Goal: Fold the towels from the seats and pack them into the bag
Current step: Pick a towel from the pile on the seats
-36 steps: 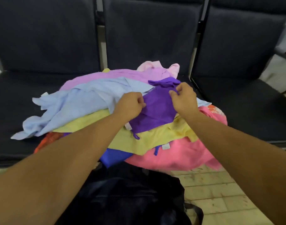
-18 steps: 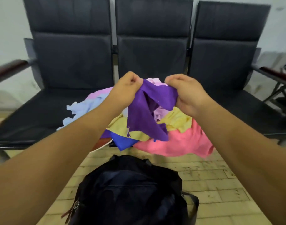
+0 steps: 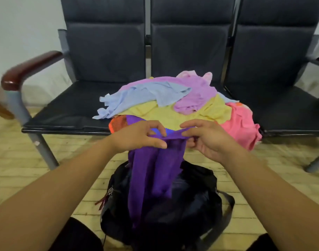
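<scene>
The left hand (image 3: 137,136) and the right hand (image 3: 209,140) are each pinching the top edge of the purple towel (image 3: 151,171) between thumb and fingers, just above the bag (image 3: 191,205). The towel is hanging long and creased down over the bag's dark top. A second ago it was lying on the pile (image 3: 173,109). Half a second ago both hands were gripping it bunched up, higher above the bag; now it is drawn out between them and is trailing downward. The bag is standing on the floor (image 3: 28,169) right below the hands, with a red zip pull (image 3: 105,197) dangling at its left side. What is lying inside it cannot be told. Beyond the bag, the pile of light blue, lilac, yellow, pink and orange towels is resting on the seats (image 3: 70,109). A wooden armrest (image 3: 28,67) is showing far to the bag's left.
</scene>
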Tool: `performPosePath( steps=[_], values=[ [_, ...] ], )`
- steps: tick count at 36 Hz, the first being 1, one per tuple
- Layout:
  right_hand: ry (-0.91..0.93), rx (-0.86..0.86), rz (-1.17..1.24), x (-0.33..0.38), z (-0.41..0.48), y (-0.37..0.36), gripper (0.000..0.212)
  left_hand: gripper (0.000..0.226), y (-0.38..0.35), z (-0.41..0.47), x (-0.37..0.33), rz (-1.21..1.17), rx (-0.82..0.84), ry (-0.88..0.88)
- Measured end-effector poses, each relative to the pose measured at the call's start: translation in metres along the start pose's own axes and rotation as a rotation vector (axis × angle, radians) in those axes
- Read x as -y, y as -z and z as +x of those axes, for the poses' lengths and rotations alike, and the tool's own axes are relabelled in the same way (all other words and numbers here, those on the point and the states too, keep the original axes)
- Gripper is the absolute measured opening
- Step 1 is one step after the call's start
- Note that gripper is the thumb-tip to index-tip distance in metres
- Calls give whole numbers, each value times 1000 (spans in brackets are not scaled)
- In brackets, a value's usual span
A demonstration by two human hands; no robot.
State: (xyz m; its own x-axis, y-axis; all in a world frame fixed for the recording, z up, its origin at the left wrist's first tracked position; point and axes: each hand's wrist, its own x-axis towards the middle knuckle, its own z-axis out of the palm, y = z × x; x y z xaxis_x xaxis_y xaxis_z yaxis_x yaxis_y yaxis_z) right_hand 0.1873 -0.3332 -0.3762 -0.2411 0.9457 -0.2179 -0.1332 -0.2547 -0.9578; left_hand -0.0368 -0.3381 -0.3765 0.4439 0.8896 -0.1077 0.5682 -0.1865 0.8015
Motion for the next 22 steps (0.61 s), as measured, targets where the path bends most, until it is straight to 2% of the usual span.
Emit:
performPosePath(
  steps=[3, 6, 8, 11, 14, 16, 18, 19, 22],
  values=[
    [-52, -30, 17, -7, 3, 7, 24, 33, -9, -5, 20, 191, 121, 22],
    [15, -64, -80, -4, 4, 10, 15, 42, -5, -7, 22, 186, 43, 21],
    [103, -15, -297, -5, 3, 12, 4, 52, 0, -6, 23, 73, -66, 33],
    [209, 61, -763, -9, 3, 12, 32, 32, 0, -3, 25, -82, -151, 28],
    [460, -86, -1055, -3, 8, 7, 17, 26, -1, 2, 26, -86, -150, 6],
    [561, -199, -1056, 6, 13, 10, 2, 32, 1, 6, 28, -53, -131, 17],
    [565, -240, -961, 12, 18, 22, 8, 47, 3, 9, 31, 55, -92, 36],
    [550, -250, -911, 15, 22, 30, 8, 47, 6, 12, 35, 131, -71, 41],
    [497, -297, -815, 15, 28, 50, 10, 23, 16, 17, 50, 303, -57, 91]
  ],
)
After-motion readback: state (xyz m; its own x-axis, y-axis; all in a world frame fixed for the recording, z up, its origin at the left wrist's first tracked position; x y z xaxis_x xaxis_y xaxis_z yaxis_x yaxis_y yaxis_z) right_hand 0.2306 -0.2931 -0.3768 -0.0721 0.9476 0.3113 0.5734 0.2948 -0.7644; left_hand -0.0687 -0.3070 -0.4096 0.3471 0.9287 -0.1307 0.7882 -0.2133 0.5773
